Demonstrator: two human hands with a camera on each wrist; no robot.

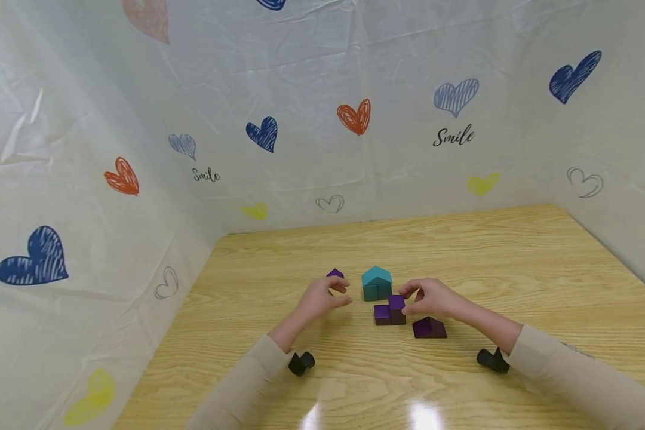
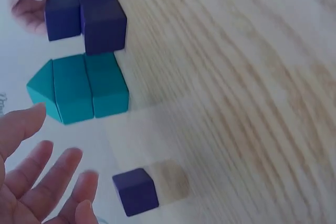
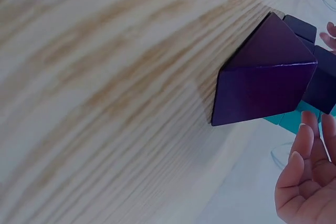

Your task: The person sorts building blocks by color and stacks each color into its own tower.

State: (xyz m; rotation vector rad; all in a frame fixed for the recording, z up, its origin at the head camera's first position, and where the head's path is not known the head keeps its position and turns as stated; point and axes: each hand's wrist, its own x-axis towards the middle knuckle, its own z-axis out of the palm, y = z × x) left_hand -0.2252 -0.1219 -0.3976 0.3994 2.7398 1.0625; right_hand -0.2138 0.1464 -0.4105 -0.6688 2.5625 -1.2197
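My right hand pinches the upper purple cube by its right end, with the thumb at the near side. That cube stands raised beside a lower purple cube. Just behind is a teal stack with a pointed roof piece, also plain in the left wrist view. A purple triangular prism lies below my right hand, large in the right wrist view. My left hand hovers left of the teal stack, fingers apart, holding nothing. Partly hidden behind it sits a small purple block.
All blocks stand on a wood-grain table. A pale sheet printed with hearts and "Smile" hangs behind and at both sides. Black wrist devices hang under both beige sleeves.
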